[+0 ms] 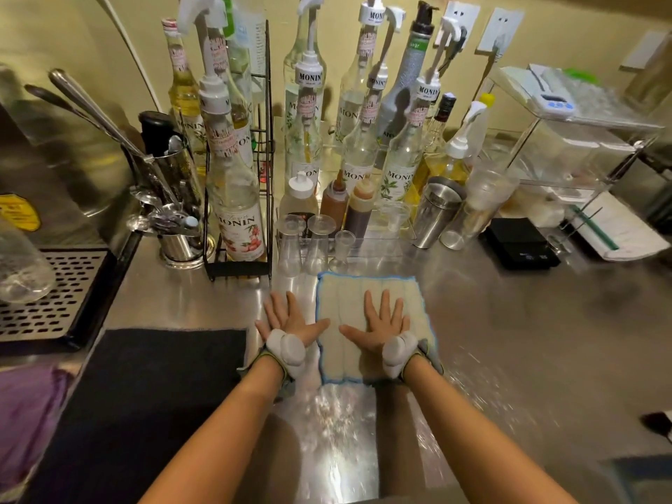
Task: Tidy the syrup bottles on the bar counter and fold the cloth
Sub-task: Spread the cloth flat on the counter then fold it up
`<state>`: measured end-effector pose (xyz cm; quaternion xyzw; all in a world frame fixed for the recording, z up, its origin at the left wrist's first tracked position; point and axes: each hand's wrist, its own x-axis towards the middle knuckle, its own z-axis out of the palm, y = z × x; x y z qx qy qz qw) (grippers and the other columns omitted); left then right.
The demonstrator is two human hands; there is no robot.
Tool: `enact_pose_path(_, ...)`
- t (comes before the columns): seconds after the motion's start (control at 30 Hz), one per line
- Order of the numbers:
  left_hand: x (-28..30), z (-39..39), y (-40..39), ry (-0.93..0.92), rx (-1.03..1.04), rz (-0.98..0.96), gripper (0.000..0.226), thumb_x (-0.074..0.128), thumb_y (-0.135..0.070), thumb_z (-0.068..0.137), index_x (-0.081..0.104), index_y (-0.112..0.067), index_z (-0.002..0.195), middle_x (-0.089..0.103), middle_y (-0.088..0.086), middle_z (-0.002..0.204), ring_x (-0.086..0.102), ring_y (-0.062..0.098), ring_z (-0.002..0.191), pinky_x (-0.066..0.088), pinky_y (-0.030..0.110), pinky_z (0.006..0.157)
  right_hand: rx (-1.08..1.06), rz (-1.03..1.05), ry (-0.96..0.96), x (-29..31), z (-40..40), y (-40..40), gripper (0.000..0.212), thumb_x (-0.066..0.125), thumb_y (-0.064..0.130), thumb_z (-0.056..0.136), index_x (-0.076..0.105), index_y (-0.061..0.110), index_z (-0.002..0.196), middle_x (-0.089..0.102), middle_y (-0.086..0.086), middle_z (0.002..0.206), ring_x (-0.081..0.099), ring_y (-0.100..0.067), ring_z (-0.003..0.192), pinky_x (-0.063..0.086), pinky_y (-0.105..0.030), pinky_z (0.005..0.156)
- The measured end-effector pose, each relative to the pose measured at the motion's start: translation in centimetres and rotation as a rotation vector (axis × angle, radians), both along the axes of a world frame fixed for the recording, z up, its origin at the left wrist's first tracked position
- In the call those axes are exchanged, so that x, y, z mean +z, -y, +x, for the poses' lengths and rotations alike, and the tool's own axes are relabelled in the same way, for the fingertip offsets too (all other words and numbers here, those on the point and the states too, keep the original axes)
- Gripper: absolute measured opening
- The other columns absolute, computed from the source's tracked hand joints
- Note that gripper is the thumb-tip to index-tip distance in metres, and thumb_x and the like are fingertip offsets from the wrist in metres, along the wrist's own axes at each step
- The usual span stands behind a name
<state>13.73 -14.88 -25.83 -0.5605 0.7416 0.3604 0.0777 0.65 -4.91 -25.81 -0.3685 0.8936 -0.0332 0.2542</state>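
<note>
A pale cloth (349, 303) with a blue hem lies flat on the steel counter (509, 340), folded into a rectangle. My right hand (381, 321) lies on it, palm down, fingers spread and straight. My left hand (291, 318) lies flat on the bare counter just left of the cloth, fingers spread. Behind the cloth stand several tall Monin syrup bottles (400, 169) with white pumps, grouped along the wall. One more Monin bottle (238, 205) stands in a black wire rack (267, 140) at the left.
Small clear measuring cups (320, 245) and squeeze bottles (358, 209) stand just behind the cloth. A steel shaker (436, 212), a black scale (520, 245), a clear shelf (582, 140), a tin of bar spoons (174, 220), a drip tray (54, 296) and a black mat (145, 394) surround it.
</note>
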Motion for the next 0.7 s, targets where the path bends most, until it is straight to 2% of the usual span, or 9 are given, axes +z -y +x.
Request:
enact_pose_path(0.2,-1.0,-0.8,0.7,-0.023,-0.009,0.032,0.106,0.045,-0.07,0.08,-0.018,-0.022,0.15,-0.03,0.01,0.156,-0.032,0.032,0.142,-0.011,0.057,0.116,0.148,-0.082,0.072,-1.1,3.4,1.6,0.099,0.054,0.071,0.074,-0.005,0.045,0.148,-0.025,0.0,0.158,-0.027,-0.029,0.145,-0.01,-0.048,0.119)
enact_pose_path(0.43,-1.2,-1.2,0.4,0.033,-0.012,-0.006,0.111,0.049,-0.071,0.077,-0.019,-0.023,0.15,-0.03,0.009,0.156,-0.031,0.033,0.142,-0.013,0.059,0.112,-0.075,-0.01,0.017,-0.8,-1.9,-0.1,0.105,0.052,0.076,0.071,-0.008,0.041,0.149,-0.022,0.0,0.159,-0.024,-0.031,0.146,-0.009,-0.05,0.119)
enact_pose_path(0.5,-1.1,-1.2,0.4,0.028,-0.009,-0.001,0.111,0.046,-0.074,0.076,-0.019,-0.024,0.15,-0.031,0.008,0.156,-0.032,0.032,0.142,-0.015,0.06,0.111,-0.039,-0.041,-0.02,-1.3,0.3,0.6,0.104,0.05,0.077,0.071,-0.007,0.041,0.149,-0.023,0.0,0.159,-0.024,-0.03,0.146,-0.009,-0.049,0.119)
enact_pose_path(0.6,-1.0,-1.1,0.3,0.028,-0.017,-0.004,0.107,0.044,-0.073,0.078,-0.019,-0.024,0.15,-0.03,0.008,0.156,-0.03,0.032,0.143,-0.014,0.059,0.113,0.094,-0.096,0.034,-1.5,3.2,1.3,0.101,0.054,0.071,0.073,-0.006,0.043,0.149,-0.025,0.001,0.158,-0.027,-0.027,0.145,-0.012,-0.047,0.119)
enact_pose_path(0.7,-1.2,-1.0,0.4,0.037,-0.044,-0.013,0.107,0.047,-0.069,0.08,-0.019,-0.023,0.15,-0.03,0.009,0.156,-0.031,0.033,0.143,-0.011,0.058,0.114,0.099,-0.11,0.079,-1.0,2.4,0.7,0.103,0.057,0.071,0.072,-0.006,0.043,0.149,-0.025,0.003,0.158,-0.027,-0.025,0.145,-0.011,-0.046,0.12)
